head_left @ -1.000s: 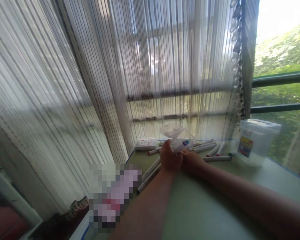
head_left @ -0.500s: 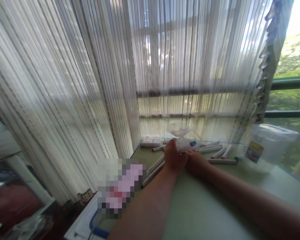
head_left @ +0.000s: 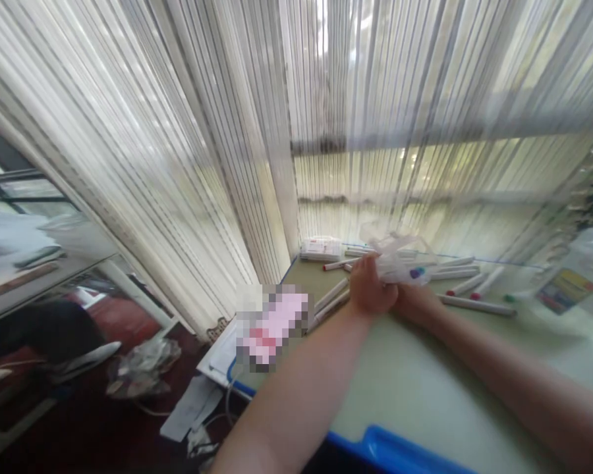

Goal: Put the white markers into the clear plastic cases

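My left hand [head_left: 372,288] is closed around the lower part of a clear plastic bag [head_left: 398,258]. Small purple and blue spots show at the bag's right side; whether they are print or caps inside, I cannot tell. Against the left hand, my right hand [head_left: 414,304] is closed at the underside of the bag, its fingertips mostly hidden. White marker pens lie around both hands: one long marker [head_left: 477,305] with a green end just right, a red-ended marker [head_left: 340,264] to the left, and several more behind the bag.
A clear plastic box [head_left: 580,280] with a colourful label stands at the right. At the back left corner lies a transparent case [head_left: 321,248]. A blurred-out pink object [head_left: 281,322] rests near the table's left edge. Sheer curtains [head_left: 217,131] hang behind the table.
The view has turned down and left, showing more floor and the table's blue front edge. Both hands stay together at the plastic bag.
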The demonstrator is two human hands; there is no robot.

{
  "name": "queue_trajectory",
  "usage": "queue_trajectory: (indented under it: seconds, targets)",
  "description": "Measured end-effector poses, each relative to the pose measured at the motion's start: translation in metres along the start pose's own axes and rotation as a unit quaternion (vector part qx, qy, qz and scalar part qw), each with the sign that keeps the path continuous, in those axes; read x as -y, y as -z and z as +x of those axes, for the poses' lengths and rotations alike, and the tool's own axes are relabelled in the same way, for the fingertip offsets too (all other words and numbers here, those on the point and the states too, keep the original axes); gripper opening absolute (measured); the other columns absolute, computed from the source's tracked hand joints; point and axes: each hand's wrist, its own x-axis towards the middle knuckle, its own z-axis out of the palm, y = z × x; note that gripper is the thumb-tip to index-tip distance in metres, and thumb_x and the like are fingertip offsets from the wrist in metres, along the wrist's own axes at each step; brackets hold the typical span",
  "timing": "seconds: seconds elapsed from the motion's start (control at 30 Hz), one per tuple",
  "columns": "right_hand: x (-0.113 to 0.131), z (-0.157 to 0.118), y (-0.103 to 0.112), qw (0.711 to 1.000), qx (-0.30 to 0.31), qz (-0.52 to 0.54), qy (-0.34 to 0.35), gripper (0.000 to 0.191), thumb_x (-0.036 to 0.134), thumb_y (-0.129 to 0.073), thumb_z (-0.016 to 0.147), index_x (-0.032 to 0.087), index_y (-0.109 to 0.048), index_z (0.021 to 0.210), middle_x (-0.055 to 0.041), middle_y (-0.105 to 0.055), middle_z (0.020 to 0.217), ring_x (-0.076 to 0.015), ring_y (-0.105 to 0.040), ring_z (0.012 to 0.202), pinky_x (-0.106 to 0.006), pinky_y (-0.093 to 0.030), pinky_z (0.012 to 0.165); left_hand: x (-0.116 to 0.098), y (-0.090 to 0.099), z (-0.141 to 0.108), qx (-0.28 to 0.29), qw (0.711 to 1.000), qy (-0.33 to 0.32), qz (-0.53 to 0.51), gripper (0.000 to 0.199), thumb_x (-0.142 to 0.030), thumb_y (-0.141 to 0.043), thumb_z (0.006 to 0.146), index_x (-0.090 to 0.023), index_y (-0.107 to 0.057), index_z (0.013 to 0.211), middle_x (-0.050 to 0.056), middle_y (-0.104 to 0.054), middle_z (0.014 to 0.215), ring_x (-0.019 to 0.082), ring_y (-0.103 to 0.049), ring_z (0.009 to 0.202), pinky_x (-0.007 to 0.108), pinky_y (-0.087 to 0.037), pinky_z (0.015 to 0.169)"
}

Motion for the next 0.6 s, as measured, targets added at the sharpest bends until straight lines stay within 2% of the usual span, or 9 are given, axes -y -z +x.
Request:
queue_trajectory:
  seconds: [0.23, 0.43, 0.6]
  targets:
    - [0.003, 0.000, 0.007, 1.000, 0.030, 0.000, 0.010, 0.040, 0.028, -0.042, 0.083, 0.016, -0.059, 0.117, -0.0168, -0.060, 0.120, -0.0334, -0.050, 0.115, -0.044, -0.038, 0.096, -0.001, 0.002, -0.001, 0.003, 1.000, 0.025, 0.001, 0.051, -0.013, -0.057, 0.059, -0.019, -0.043, 0.108, 0.009, -0.060, 0.102, 0.025, -0.056, 0.103, 0.037, -0.045, 0.093]
    - [0.008, -0.005, 0.011, 1.000, 0.013, -0.014, 0.006, 0.043, 0.028, -0.041, 0.084, 0.013, -0.055, 0.123, -0.0191, -0.059, 0.122, -0.0326, -0.051, 0.114, -0.045, -0.036, 0.097, -0.002, 0.005, -0.005, 0.006, 1.000, 0.028, 0.006, 0.048, -0.017, -0.060, 0.063, -0.019, -0.041, 0.108, 0.011, -0.060, 0.104, 0.026, -0.056, 0.104, 0.037, -0.045, 0.093]
    - [0.008, -0.007, 0.013, 0.999, -0.032, 0.003, -0.021, 0.041, 0.027, -0.039, 0.086, 0.014, -0.057, 0.121, -0.0161, -0.061, 0.118, -0.0303, -0.051, 0.114, -0.044, -0.036, 0.097, -0.002, 0.006, -0.010, -0.021, 0.999, -0.026, -0.029, 0.047, -0.027, -0.058, 0.069, -0.014, -0.039, 0.111, 0.017, -0.056, 0.110, 0.027, -0.053, 0.110, 0.040, -0.043, 0.096]
